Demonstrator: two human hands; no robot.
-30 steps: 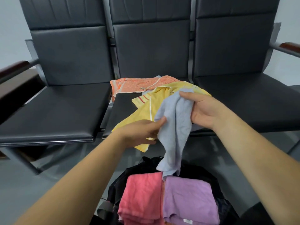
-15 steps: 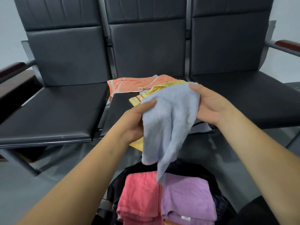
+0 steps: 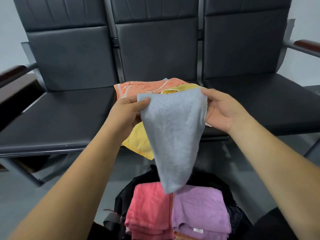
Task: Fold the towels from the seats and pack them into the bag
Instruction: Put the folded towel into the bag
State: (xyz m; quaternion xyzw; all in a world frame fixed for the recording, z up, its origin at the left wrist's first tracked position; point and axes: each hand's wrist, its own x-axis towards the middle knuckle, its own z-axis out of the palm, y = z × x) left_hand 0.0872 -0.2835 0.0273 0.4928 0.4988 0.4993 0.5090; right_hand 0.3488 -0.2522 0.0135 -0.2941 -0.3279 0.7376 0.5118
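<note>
On the bench (image 3: 60, 118), middle seat: orange towel (image 3: 138, 88) and yellow towel (image 3: 136, 142), the latter draping over the front edge. Below, the bag (image 3: 232, 216) holds folded pink towel (image 3: 149, 205) and purple towel (image 3: 199, 208). Above it hangs the blue towel (image 3: 171, 135); left hand (image 3: 126, 113) and right hand (image 3: 223, 110) pinch its top corners.

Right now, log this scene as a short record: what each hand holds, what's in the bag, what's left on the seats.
left hand: pinches the upper left corner of the blue-grey towel
right hand: grips the towel's upper right corner
held towel: unfolded, hanging down to a point above the bag
in bag: pink towel and purple towel, folded, side by side
on seats: orange towel and yellow towel on the middle one, unfolded; the yellow one droops over the front edge
</note>
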